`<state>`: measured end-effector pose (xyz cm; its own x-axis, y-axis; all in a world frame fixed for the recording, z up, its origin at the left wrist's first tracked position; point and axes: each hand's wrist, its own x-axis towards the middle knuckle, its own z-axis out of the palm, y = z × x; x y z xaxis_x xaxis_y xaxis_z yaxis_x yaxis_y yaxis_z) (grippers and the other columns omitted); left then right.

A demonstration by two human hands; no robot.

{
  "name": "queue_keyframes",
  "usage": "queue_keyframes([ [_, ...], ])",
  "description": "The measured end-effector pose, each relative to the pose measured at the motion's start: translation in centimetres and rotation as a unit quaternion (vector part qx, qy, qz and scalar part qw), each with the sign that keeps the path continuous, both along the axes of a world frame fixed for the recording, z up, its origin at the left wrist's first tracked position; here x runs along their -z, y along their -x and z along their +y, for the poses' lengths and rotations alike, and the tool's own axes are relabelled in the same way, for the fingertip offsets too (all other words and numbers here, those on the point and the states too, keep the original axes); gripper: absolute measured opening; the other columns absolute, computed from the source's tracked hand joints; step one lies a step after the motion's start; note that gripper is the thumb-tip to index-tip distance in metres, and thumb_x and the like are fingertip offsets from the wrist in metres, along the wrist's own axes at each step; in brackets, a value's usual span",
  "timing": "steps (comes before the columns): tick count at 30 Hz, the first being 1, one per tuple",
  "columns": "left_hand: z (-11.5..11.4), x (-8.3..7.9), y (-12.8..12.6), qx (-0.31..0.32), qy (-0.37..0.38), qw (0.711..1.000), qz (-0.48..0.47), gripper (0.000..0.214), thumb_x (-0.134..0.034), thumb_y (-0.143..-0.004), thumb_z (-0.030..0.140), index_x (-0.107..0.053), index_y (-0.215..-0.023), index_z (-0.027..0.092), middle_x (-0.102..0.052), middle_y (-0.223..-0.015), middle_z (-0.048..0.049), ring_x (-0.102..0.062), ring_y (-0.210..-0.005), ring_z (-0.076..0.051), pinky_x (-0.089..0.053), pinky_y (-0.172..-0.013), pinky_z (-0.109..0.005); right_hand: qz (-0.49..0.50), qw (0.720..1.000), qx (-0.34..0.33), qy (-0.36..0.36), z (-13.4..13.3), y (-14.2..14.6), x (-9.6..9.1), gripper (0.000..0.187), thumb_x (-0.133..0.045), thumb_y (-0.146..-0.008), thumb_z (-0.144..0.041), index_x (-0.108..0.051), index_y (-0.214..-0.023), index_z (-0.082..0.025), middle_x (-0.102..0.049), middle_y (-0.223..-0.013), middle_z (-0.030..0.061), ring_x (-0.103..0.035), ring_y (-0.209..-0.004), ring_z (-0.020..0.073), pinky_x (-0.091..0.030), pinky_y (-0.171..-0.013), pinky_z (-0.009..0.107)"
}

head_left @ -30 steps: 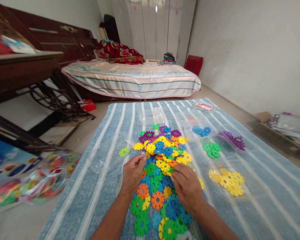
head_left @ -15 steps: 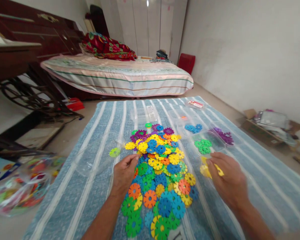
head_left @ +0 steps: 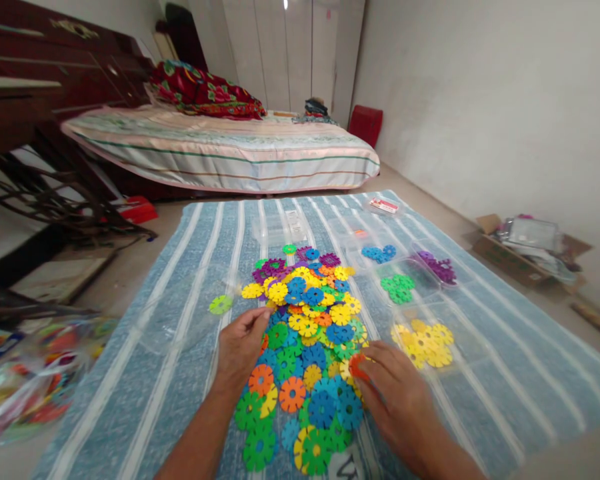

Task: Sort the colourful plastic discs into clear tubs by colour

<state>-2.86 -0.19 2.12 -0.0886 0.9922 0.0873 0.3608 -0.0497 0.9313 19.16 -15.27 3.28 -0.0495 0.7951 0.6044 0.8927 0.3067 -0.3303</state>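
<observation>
A heap of notched plastic snowflake discs [head_left: 313,357] in yellow, blue, green, orange and purple lies on the striped cloth. At its left edge my left hand [head_left: 243,343] is closed in a pinch; what the fingertips hold, if anything, I cannot make out. My right hand [head_left: 403,397] grips an orange snowflake disc [head_left: 357,366] at the heap's right side. Right of the heap, yellow discs [head_left: 424,343] sit in a clear plastic box. Farther boxes hold green discs [head_left: 398,288], blue discs [head_left: 379,253] and purple discs [head_left: 435,267].
A lime-green disc [head_left: 221,305] lies apart on the left. Clear plastic containers [head_left: 275,229] stand behind the heap. A bag of colourful pieces [head_left: 35,383] is on the floor at left, a cardboard box [head_left: 535,257] at right, a bed [head_left: 250,157] beyond.
My right hand has let the yellow discs go into the box and moved left to an orange disc in the heap. My left hand stays by the heap; the view has shifted slightly.
</observation>
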Motion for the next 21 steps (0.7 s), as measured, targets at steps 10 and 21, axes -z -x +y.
queue_keyframes([
  [10,0.0,0.5,0.2,0.007,0.010,1.000,0.006,0.031,-0.060,-0.070,0.045,-0.071,-0.083,0.019,-0.073,-0.084,-0.0027,-0.066,-0.084,-0.020,-0.051,-0.083,-0.030,-0.025,0.987,0.019,0.160,0.4,0.2,1.9,0.019,-0.053,-0.078,-0.009,-0.062,-0.092,-0.019,-0.064,-0.095,0.0086,-0.058,-0.090,0.0246,-0.051,-0.081,0.041],
  [21,0.1,0.5,0.1,0.014,0.002,1.000,0.004,0.030,-0.060,-0.070,0.044,-0.070,-0.082,0.018,-0.073,-0.084,-0.0033,-0.066,-0.083,-0.020,-0.051,-0.081,-0.030,0.056,0.987,0.000,0.150,1.0,0.9,2.1,0.025,-0.057,-0.080,-0.015,-0.059,-0.104,-0.019,-0.064,-0.096,0.0071,-0.058,-0.089,0.0222,-0.048,-0.081,0.036],
])
